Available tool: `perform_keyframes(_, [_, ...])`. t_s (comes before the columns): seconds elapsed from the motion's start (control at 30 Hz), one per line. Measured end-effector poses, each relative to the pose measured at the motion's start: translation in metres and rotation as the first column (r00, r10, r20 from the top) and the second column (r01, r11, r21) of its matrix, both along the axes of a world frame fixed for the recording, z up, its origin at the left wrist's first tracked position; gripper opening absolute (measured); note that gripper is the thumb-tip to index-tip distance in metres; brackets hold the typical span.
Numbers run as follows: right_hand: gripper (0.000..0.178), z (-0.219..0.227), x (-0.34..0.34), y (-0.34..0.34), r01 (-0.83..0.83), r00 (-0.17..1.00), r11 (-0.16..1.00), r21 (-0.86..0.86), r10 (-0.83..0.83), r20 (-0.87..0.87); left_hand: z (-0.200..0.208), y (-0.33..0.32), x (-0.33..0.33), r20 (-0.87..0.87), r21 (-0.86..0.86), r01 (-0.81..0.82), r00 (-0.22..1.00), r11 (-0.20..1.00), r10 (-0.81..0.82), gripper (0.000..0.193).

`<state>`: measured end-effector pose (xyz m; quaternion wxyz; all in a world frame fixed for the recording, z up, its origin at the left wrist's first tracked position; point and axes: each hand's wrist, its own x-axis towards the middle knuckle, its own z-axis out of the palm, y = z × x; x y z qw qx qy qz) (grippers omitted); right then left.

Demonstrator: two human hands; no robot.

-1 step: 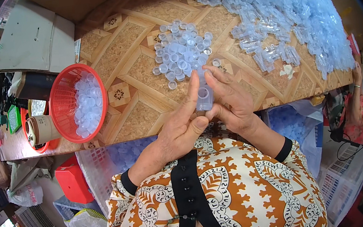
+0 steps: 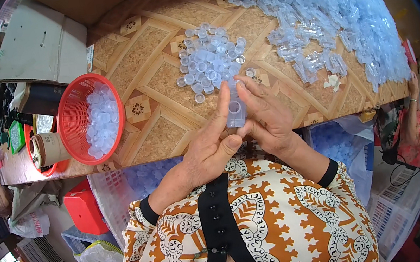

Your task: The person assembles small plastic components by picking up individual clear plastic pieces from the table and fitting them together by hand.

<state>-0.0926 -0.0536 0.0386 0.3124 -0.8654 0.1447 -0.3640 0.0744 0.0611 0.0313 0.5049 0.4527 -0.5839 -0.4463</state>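
Observation:
Between my two hands is a clear plastic rectangular piece [image 2: 238, 119] with a round opening showing on its upper face. My left hand [image 2: 206, 144] presses along its left side, fingers pointing away from me and thumb near its close end. From the other side my right hand [image 2: 271, 118] grips it with fingers and thumb. The far end is partly hidden by my fingertips. Just beyond them lies a loose pile of small round clear plastic caps [image 2: 207, 66] on the patterned tabletop [image 2: 161, 116].
A red basket [image 2: 67, 117] of similar caps stands on the left, beside a cardboard roll [image 2: 47, 150] and a grey-white box [image 2: 36, 42]. At the right back is a large heap of clear rectangular plastic pieces [image 2: 310, 8]. Another person's arm [image 2: 413, 90] shows at the far right.

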Motion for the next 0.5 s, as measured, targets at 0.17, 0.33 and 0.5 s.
perform_keyframes(0.17, [0.073, -0.008, 0.006, 0.008, 0.053, 0.999, 0.991, -0.121, -0.054, 0.0, -0.003, 0.004, -0.016, -0.26, 0.107, -0.087, 0.959, 0.99, 0.113, 0.102])
perform_keyframes(0.33, [0.068, -0.004, 0.003, 0.015, 0.121, 0.992, 0.966, -0.227, -0.127, -0.012, -0.004, 0.002, -0.02, -0.167, 0.105, -0.13, 0.975, 0.986, 0.147, 0.1])
perform_keyframes(0.5, [0.062, -0.009, -0.002, 0.021, 0.167, 0.98, 0.946, -0.276, -0.191, -0.061, 0.0, -0.001, -0.035, -0.208, 0.219, -0.229, 0.939, 0.949, 0.274, 0.087])
